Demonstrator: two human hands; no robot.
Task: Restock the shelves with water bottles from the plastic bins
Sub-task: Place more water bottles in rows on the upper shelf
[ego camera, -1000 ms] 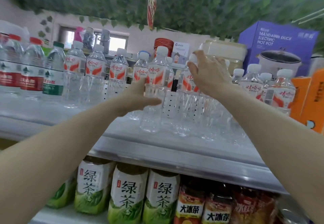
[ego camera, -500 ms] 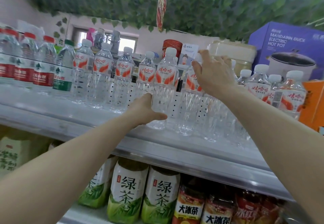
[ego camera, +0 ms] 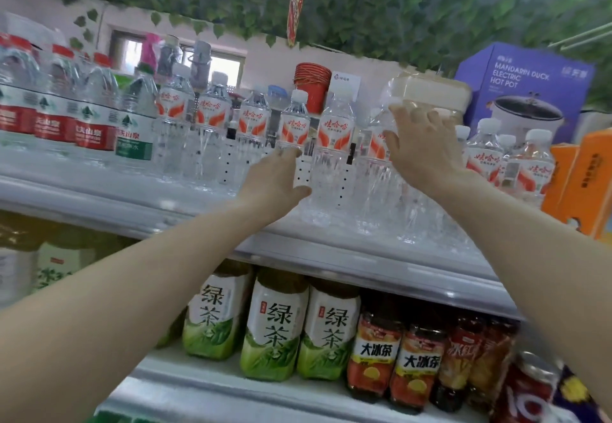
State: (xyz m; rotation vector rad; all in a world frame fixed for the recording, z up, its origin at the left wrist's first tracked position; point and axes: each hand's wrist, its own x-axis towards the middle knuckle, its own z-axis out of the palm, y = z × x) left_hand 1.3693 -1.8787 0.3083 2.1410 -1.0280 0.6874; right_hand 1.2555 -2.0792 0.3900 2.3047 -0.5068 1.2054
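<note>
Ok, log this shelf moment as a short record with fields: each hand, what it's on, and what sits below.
left hand: grip curled round the lower body of a water bottle on the top shelf
right hand: fingers spread against another water bottle, hiding its neck; grip unclear
row: white-capped bottles with red-orange labels, upright
far left: red-labelled bottles
shelf below: green tea bottles, iced tea bottles
background: hot pot box
</note>
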